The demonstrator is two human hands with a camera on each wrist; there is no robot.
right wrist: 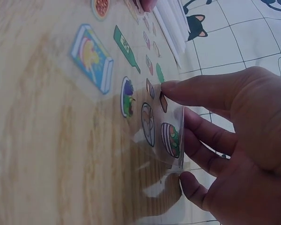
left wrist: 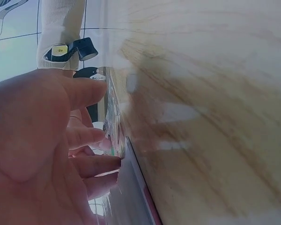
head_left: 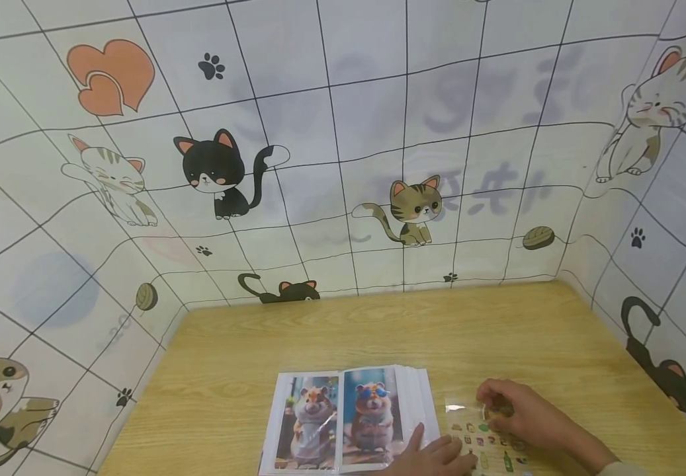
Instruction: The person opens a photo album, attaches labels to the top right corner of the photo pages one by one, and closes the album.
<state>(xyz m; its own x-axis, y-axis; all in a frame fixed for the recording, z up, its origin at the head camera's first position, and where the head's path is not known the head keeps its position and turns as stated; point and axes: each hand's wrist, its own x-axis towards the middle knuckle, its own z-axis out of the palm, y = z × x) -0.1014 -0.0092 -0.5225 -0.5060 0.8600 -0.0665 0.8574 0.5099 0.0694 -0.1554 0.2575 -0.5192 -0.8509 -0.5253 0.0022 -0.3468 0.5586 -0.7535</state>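
Note:
A clear sticker sheet (head_left: 494,455) with small food and drink pictures lies on the table, right of an open photo album (head_left: 419,403). My right hand (head_left: 524,416) pinches the sheet's far right part. In the right wrist view the thumb (right wrist: 175,91) presses on the printed face, with fingers behind the edge; a green bottle sticker (right wrist: 125,47) shows nearby. My left hand (head_left: 428,459) rests with spread fingers across the album's right edge and the sheet's near left part. The left wrist view shows those fingers (left wrist: 91,166) fairly straight, tips touching down.
Two hamster pictures, a left one (head_left: 309,423) and a right one (head_left: 372,420), fill the album's open pages. The wood-grain table (head_left: 229,357) meets a cloth backdrop (head_left: 343,145) printed with cats and grid lines at the back and both sides.

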